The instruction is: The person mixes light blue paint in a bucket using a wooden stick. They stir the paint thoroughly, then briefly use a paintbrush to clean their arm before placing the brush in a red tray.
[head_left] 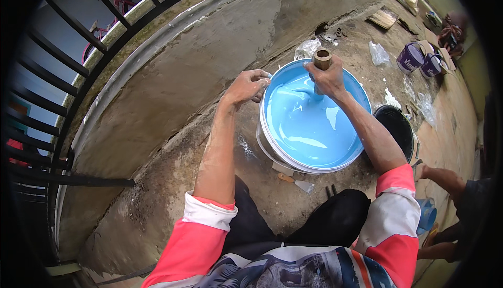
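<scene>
In front of me stands a large white bucket of light blue paint. My right hand is closed round a thick bamboo stick, whose hollow end points up; its lower end dips into the paint, which shows swirls. At the bucket's left rim, my left hand has its fingers curled and their tips against the edge. A putty knife with a wooden handle lies on the ground just below the bucket. Part of a black bucket shows to the right, behind my right forearm.
A low concrete wall with a black metal fence runs along the left. Two purple paint pails and a clear plastic bag are at the far right. Another person's leg and a blue container are close on my right.
</scene>
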{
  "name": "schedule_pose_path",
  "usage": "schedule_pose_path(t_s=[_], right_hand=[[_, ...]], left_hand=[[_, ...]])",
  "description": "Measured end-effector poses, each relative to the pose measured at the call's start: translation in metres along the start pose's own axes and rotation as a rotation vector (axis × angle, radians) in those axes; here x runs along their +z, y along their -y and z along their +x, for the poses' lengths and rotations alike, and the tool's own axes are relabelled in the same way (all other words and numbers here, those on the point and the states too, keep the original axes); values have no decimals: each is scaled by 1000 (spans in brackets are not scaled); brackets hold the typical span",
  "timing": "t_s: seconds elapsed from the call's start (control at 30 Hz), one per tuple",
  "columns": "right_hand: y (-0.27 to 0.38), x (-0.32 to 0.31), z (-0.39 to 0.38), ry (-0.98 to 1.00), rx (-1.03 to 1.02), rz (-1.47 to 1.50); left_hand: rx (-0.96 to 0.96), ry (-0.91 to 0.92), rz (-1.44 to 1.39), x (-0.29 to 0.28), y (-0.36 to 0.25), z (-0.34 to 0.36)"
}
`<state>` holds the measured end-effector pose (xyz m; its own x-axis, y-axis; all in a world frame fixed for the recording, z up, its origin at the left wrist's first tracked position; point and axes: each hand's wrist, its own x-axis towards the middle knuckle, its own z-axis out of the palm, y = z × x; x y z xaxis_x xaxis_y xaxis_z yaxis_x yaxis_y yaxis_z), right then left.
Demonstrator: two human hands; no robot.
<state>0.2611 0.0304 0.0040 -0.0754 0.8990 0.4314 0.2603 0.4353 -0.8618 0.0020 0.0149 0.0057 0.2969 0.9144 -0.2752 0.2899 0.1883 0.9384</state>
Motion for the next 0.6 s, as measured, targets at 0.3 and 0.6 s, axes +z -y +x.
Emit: schedule_pose_path(t_s=[0.3, 0.6], right_hand=[[65, -1, -72, 190, 301, 458], [20, 38, -1, -61, 75, 217]], left_hand=[[23, 13, -15, -6, 11, 4], [1, -4, -9, -9, 10, 3]])
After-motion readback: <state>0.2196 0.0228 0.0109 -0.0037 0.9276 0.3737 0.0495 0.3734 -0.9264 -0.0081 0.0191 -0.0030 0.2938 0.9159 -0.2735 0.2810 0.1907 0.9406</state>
